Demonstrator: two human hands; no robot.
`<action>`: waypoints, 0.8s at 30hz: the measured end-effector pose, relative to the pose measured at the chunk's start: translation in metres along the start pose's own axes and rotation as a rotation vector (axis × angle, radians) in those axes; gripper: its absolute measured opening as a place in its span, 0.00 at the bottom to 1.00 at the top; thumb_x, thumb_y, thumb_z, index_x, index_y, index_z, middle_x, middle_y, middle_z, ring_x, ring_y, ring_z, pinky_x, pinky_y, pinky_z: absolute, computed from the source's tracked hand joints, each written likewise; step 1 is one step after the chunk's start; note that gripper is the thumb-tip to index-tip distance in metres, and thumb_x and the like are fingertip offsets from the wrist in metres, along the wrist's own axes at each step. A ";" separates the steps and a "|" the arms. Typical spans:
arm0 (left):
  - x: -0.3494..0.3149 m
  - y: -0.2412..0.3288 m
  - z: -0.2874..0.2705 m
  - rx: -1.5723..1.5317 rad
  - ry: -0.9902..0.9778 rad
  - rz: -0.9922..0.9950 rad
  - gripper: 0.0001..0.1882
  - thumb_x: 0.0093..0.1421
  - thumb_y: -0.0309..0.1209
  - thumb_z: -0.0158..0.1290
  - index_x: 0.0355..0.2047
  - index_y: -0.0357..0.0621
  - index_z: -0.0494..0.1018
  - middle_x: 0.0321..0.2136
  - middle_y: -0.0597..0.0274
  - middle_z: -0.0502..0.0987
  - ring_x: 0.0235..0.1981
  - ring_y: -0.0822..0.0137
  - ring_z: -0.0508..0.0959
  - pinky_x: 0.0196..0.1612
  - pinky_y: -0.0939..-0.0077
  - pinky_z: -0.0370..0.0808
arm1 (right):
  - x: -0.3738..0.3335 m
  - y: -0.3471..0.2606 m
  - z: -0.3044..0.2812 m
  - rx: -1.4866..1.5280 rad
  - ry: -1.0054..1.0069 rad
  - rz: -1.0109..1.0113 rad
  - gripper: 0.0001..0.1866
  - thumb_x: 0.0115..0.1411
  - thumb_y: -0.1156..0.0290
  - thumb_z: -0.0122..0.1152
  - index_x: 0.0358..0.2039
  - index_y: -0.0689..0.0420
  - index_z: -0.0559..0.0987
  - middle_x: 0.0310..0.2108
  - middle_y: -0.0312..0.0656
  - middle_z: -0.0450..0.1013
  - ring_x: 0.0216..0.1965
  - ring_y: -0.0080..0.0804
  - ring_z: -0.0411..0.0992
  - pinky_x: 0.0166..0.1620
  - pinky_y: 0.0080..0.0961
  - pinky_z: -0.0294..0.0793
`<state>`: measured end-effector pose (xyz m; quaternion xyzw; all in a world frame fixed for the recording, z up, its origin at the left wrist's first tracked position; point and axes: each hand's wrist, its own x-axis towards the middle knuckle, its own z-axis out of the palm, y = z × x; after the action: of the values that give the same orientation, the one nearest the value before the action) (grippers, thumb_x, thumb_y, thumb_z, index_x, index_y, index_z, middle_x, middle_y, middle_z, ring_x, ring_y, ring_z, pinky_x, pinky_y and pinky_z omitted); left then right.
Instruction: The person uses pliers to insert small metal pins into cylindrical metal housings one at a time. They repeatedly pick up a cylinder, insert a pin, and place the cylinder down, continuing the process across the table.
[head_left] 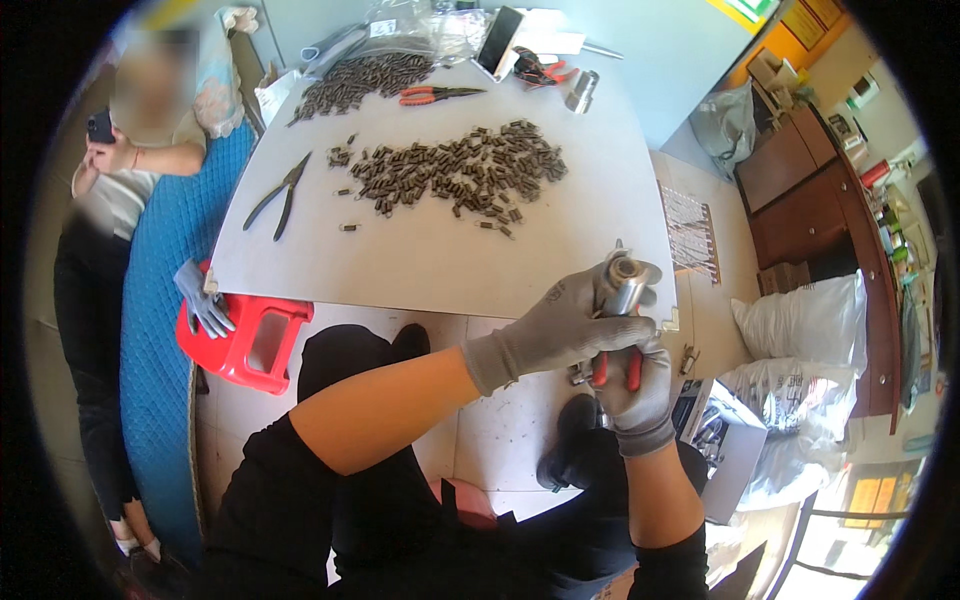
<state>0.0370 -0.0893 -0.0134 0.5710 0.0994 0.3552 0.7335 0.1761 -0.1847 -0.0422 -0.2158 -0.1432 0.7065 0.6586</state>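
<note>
Both my hands wear grey gloves and meet beyond the table's near right edge. My left hand (570, 320) is closed round a shiny metal cylinder (628, 290) with a round opening at its top. Just below, my right hand (640, 395) grips red-handled pliers (634, 370); their jaws are hidden by the hands. Farther off, a heap of small dark coil springs (450, 170) spreads over the white table (400, 260). Left of the heap lie dark-handled pliers (285, 198), and behind it orange-handled pliers (430, 95).
A second spring pile (370, 82), a phone (498, 42) and another metal cylinder (582, 92) are at the table's back. A red stool (235, 360) bears a grey glove (203, 300). At right are a box of metal parts (755, 425) and white sacks (810, 320). Someone lies on a blue mattress (165, 330).
</note>
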 end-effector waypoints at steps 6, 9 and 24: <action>0.000 0.006 -0.015 -0.315 0.111 -0.001 0.26 0.64 0.37 0.57 0.55 0.34 0.64 0.41 0.61 0.75 0.39 0.73 0.76 0.43 0.78 0.75 | 0.013 -0.008 0.013 -0.342 0.316 0.001 0.13 0.64 0.70 0.55 0.47 0.60 0.74 0.47 0.46 0.74 0.43 0.39 0.75 0.45 0.39 0.75; 0.006 0.009 -0.027 -0.460 0.303 0.007 0.23 0.66 0.44 0.53 0.52 0.43 0.64 0.37 0.63 0.72 0.38 0.70 0.76 0.44 0.69 0.79 | 0.025 -0.026 0.005 -1.330 0.430 0.001 0.09 0.64 0.72 0.54 0.43 0.61 0.76 0.50 0.47 0.72 0.43 0.39 0.75 0.44 0.36 0.75; 0.002 -0.024 0.032 0.542 0.308 0.184 0.18 0.65 0.41 0.49 0.45 0.39 0.73 0.41 0.45 0.72 0.39 0.58 0.75 0.41 0.69 0.74 | 0.051 -0.005 -0.025 -2.834 0.026 -0.242 0.16 0.63 0.63 0.55 0.50 0.52 0.74 0.51 0.41 0.69 0.48 0.38 0.69 0.50 0.37 0.66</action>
<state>0.0660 -0.1144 -0.0245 0.6915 0.2483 0.4629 0.4959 0.1910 -0.1357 -0.0670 -0.6753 -0.7296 -0.0938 -0.0541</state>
